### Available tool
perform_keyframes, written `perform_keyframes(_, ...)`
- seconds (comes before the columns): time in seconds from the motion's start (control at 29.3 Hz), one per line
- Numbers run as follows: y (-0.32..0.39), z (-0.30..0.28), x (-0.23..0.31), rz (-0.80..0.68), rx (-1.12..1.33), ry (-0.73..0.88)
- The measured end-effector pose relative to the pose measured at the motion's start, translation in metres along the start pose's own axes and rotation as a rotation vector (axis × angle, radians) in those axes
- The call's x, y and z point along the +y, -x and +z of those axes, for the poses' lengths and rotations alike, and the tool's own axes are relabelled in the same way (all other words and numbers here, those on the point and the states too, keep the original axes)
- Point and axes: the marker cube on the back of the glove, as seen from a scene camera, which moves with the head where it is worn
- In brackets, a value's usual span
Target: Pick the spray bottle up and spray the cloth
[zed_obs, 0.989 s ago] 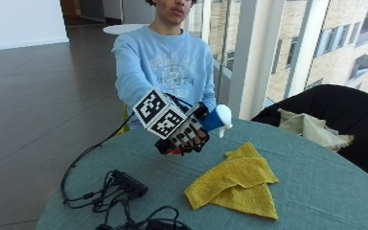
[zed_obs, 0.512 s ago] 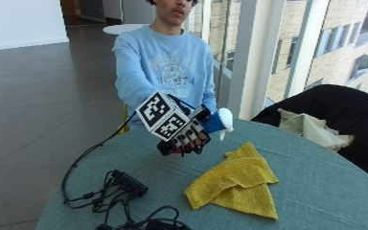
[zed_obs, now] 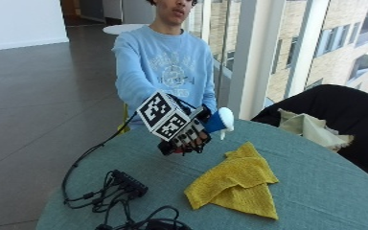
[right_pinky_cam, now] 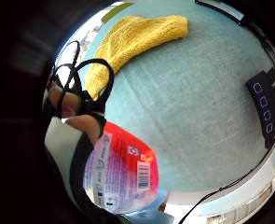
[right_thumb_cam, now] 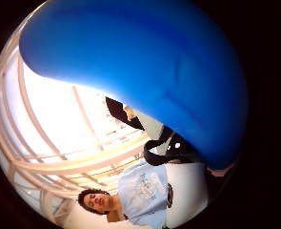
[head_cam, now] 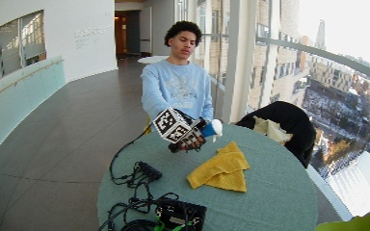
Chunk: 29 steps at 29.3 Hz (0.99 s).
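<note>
One spray bottle (zed_obs: 218, 121) is in your gloved right hand (zed_obs: 185, 137), lifted clear above the round teal table (zed_obs: 324, 177). Your fingers (zed_obs: 190, 140) are curled round its body, so the grip is closed on the bottle, with its blue neck and white nozzle sticking out past the hand toward the cloth side. From the little-finger side of your palm, the bottle's red and white label (right_pinky_cam: 123, 170) sits right against the hand, with the tabletop below it. From the thumb side, the blue part of the bottle (right_thumb_cam: 145, 71) fills most of what shows. The yellow cloth (zed_obs: 236, 181) lies folded on the table, near the hand and lower than the nozzle, not touching the bottle. A black cable box (zed_obs: 128, 181) rests on the table beside your hand.
</note>
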Motion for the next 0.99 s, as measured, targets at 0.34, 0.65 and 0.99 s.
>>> perform_keyframes(0.34,0.001,0.001,0.000,-0.013,-0.003,-0.007)
perform_keyframes(0.65,0.007,0.006,0.001,-0.030,-0.019,-0.019)
perform_keyframes(0.99,0.087,0.034,0.017,-0.357,-0.146,-0.238)
